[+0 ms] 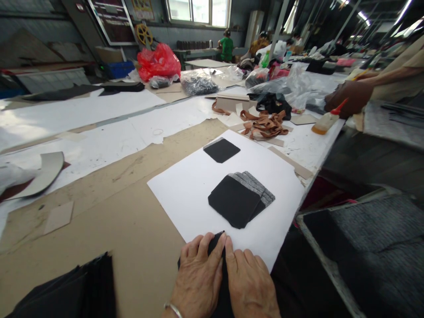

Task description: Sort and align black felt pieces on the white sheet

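My left hand [199, 276] bears a silver bracelet and presses on a black fabric piece [223, 301] at the table's front edge. Its fingers are bent, and the thumb and index finger pinch the piece near its far corner. Beside it, my right hand [250, 282] grips the same piece, index fingertip meeting the left one, other fingers curled. Much of the piece is hidden under both hands. Just beyond lies a fanned pile of black pieces with grey fuzzy backs [234, 201] on a white sheet [179, 190]. Farther up the sheet is another black piece [221, 151].
A stack of black material [69, 291] sits at front left. Brown strips [265, 125] and a glue bottle with a red nozzle [326, 121] lie at the back right. A co-worker's arm [387, 77] handles brown material there. Black and grey material [374, 247] rests below right.
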Demonstrator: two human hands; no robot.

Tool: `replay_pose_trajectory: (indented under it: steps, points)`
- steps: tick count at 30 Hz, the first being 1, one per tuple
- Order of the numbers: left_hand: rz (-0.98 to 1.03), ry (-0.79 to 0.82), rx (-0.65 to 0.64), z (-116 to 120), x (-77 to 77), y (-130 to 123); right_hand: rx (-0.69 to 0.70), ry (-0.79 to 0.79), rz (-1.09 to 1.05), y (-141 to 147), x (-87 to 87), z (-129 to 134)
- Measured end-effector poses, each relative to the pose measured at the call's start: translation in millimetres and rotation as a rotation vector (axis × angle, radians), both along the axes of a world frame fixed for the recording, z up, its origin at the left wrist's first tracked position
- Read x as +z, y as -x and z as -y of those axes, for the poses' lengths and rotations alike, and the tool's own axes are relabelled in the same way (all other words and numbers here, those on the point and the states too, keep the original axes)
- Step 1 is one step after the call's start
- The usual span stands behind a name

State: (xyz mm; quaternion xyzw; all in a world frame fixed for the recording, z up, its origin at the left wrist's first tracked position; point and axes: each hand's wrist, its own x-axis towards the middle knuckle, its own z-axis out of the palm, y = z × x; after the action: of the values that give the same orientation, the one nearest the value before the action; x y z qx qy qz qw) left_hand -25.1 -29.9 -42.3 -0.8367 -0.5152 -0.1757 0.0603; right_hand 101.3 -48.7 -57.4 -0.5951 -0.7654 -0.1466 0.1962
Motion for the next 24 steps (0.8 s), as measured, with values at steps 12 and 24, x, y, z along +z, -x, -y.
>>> replay_pose_trajectory:
  steps: [12, 24]
  points:
    - [0.079, 0.177, 0.051, 3, 2.9, -7, 0.135, 0.216, -0.070, -20, 22.5, -6]
    - [0.076, 0.346, 0.052, 4, 11.0, -10, -0.048, 0.893, -0.826, -66, 48.8, 35]
